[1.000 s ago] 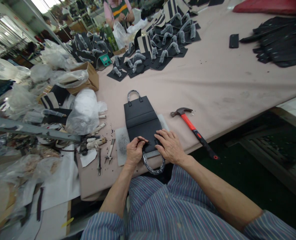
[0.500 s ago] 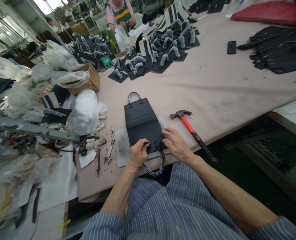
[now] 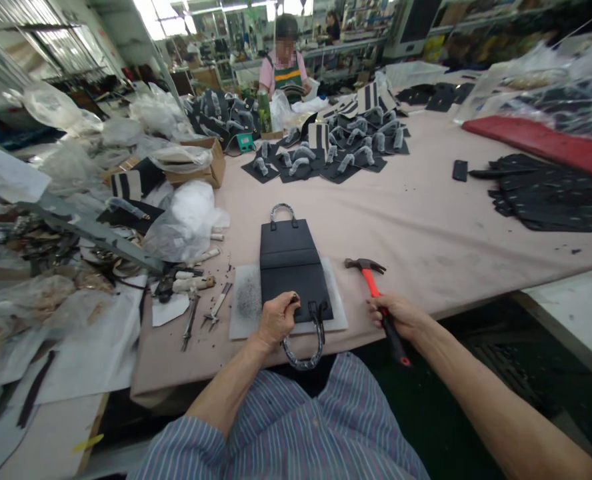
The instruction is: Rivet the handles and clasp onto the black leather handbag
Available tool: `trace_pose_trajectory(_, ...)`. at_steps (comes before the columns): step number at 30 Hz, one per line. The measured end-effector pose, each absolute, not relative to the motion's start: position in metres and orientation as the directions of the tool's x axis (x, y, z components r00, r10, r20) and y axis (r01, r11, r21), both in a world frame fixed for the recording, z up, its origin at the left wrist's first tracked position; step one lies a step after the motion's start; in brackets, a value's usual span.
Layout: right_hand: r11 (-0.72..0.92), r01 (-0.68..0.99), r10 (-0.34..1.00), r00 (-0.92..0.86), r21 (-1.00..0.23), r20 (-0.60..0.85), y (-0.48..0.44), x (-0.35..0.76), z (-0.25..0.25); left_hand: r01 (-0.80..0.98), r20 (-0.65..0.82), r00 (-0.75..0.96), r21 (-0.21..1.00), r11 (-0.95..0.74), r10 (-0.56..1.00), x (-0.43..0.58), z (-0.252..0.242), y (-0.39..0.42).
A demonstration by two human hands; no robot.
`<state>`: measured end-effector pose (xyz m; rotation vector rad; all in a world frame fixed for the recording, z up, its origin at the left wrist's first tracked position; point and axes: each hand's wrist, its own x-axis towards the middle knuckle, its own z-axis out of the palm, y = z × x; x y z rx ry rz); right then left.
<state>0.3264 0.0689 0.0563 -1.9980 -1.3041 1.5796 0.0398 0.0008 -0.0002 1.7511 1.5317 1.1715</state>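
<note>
Black leather makes up the flat handbag panel (image 3: 294, 270) lying near the front edge of the tabletop (image 3: 426, 220), on a pale foam pad (image 3: 246, 300) that shows at both of its sides. One wrapped handle arches from its far end; the near handle (image 3: 303, 347) hangs over the tabletop's front edge. The left hand (image 3: 276, 319) is curled tight at the panel's near left corner, pinching a small dark piece, probably a punch or rivet tool, upright against the leather; what exactly it is cannot be made out. The right hand (image 3: 399, 315) is wrapped around the red-and-black shaft of a claw hammer (image 3: 376, 293), whose head rests on the tabletop just right of the pad.

By the look of it, the step in hand is setting hardware at the handle tab. A next move would call for lifting the hammer over the pinched piece and striking squarely, left fingers clear, tool kept plumb.

Pliers and snips (image 3: 211, 310) lie to the left of the pad.
</note>
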Motion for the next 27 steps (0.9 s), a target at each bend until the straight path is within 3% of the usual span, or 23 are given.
trace_pose_trajectory(3, -0.531, 0.414, 0.796, -0.056, -0.739, -0.603, 0.057, 0.307, 0.085, 0.524, 0.285, 0.000, 0.816, -0.243, 0.958, 0.039, -0.004, 0.001)
trace_pose_trajectory(6, -0.180, 0.550, 0.951, -0.114, -0.815, -0.287, 0.037, 0.294, 0.113, 0.532, 0.287, 0.001, 0.811, -0.243, 0.958, 0.039, -0.007, 0.000)
trace_pose_trajectory(8, 0.164, 0.697, 0.970, -0.243, -0.698, -0.016, 0.024, 0.290, 0.127, 0.535, 0.294, 0.006, 0.806, -0.252, 0.956, 0.039, -0.008, 0.000)
trace_pose_trajectory(9, 0.288, 0.747, 0.944, -0.326, -0.599, 0.048, 0.019, 0.288, 0.133, 0.539, 0.300, 0.008, 0.802, -0.257, 0.954, 0.039, -0.008, 0.001)
trace_pose_trajectory(11, 0.427, 0.800, 0.888, -0.459, -0.422, 0.030, 0.012, 0.286, 0.142, 0.554, 0.311, 0.013, 0.789, -0.266, 0.950, 0.039, -0.008, 0.001)
trace_pose_trajectory(14, 0.516, 0.805, 0.840, -0.542, -0.291, -0.009, 0.012, 0.284, 0.162, 0.566, 0.312, 0.021, 0.779, -0.269, 0.950, 0.038, -0.007, 0.001)
trace_pose_trajectory(16, 0.538, 0.777, 0.841, -0.520, -0.328, 0.150, 0.014, 0.281, 0.179, 0.550, 0.311, 0.026, 0.789, -0.273, 0.950, 0.038, -0.007, 0.001)
trace_pose_trajectory(18, 0.511, 0.750, 0.848, -0.361, -0.420, 0.388, 0.014, 0.278, 0.191, 0.533, 0.310, 0.027, 0.800, -0.276, 0.950, 0.038, -0.006, 0.001)
trace_pose_trajectory(20, 0.523, 0.734, 0.799, -0.246, -0.433, 0.549, 0.011, 0.276, 0.188, 0.529, 0.310, 0.025, 0.802, -0.276, 0.950, 0.038, -0.006, 0.001)
trace_pose_trajectory(22, 0.567, 0.757, 0.783, -0.372, -0.325, 0.499, 0.007, 0.278, 0.174, 0.549, 0.303, 0.030, 0.792, -0.269, 0.953, 0.038, -0.005, 0.001)
trace_pose_trajectory(24, 0.610, 0.765, 0.790, -0.567, -0.207, 0.232, 0.006, 0.281, 0.160, 0.574, 0.291, 0.041, 0.776, -0.261, 0.956, 0.038, -0.004, 0.001)
trace_pose_trajectory(26, 0.581, 0.791, 0.811, -0.583, -0.189, 0.052, 0.007, 0.284, 0.153, 0.575, 0.286, 0.045, 0.776, -0.259, 0.957, 0.038, -0.003, 0.001)
trace_pose_trajectory(27, 0.552, 0.805, 0.831, -0.551, -0.215, 0.071, 0.007, 0.285, 0.153, 0.564, 0.284, 0.042, 0.785, -0.257, 0.958, 0.038, -0.003, 0.002)
